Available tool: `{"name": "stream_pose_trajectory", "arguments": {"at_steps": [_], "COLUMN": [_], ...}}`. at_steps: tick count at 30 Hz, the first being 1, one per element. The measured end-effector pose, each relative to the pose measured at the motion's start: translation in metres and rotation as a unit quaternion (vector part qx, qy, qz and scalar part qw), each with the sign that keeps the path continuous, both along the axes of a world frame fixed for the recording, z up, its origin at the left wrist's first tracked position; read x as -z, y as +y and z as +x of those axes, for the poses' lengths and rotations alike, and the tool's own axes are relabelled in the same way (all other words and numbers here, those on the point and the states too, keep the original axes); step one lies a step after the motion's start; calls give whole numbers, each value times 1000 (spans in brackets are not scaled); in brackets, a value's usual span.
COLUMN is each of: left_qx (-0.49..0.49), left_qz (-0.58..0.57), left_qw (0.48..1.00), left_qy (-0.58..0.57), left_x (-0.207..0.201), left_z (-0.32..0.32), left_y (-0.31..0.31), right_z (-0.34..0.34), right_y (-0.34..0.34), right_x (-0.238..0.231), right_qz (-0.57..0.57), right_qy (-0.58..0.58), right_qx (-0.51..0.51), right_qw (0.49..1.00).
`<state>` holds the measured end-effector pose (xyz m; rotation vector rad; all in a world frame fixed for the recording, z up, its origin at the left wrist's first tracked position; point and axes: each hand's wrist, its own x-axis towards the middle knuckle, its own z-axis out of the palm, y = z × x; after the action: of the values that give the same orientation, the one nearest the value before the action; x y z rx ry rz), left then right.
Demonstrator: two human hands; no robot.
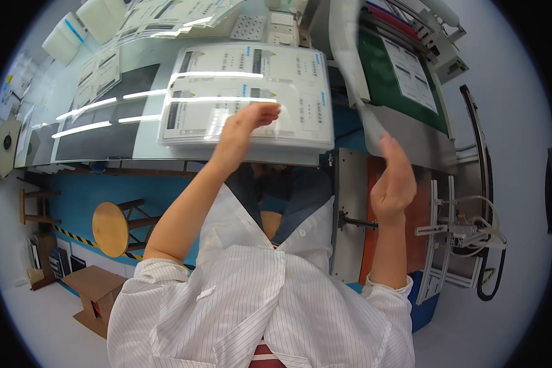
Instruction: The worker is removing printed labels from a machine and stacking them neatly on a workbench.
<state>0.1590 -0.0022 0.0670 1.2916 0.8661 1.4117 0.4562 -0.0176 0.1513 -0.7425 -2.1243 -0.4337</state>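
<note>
A stack of printed sheets (294, 126) is lying on the worktop (149, 138), in front of the person, catching bright bands of light. The left hand (248, 121) is hovering over or resting on the stack's near half (I cannot tell which), its fingers lying side by side and loosely curving to the right, with nothing visible between them. The right hand (396, 181) is reaching up just to the right of the stack, its fingers pointing at the lower end of a translucent film (343, 49); whether they are pinching it or only touching it, I cannot tell. Farther right of the stack, a green board (374, 67) is carrying a single printed sheet (411, 73). Left of the stack, a dark panel (98, 146) is showing.
</note>
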Motion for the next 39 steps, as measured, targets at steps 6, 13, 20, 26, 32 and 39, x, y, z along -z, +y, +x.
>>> {"name": "stream_pose_trajectory", "arguments": {"at_steps": [6,13,20,26,32,39], "left_qx": [-97,-256,-436,-451,-451,-448], "left_qz": [-189,-220,-80,-84,-75,-57], "left_qw": [899,941,847,827,832,811], "left_qy": [-383,9,295,323,315,371], "left_x": [-28,10,29,27,32,42], "left_z": [-127,-166,-160,-161,-152,-157], "left_y": [-35,-44,-20,-15,-19,-22], "right_z": [-32,-45,-69,-67,-55,-57], "right_y": [-8,16,25,24,27,28], "right_x": [57,87,94,104,115,121], "right_qz": [-102,-120,-251,-293,-302,-279], "right_qy": [-110,-121,-58,-72,-22,28], "right_qx": [-109,-46,17,47,90,85], "right_qw": [983,984,966,952,949,956]}}
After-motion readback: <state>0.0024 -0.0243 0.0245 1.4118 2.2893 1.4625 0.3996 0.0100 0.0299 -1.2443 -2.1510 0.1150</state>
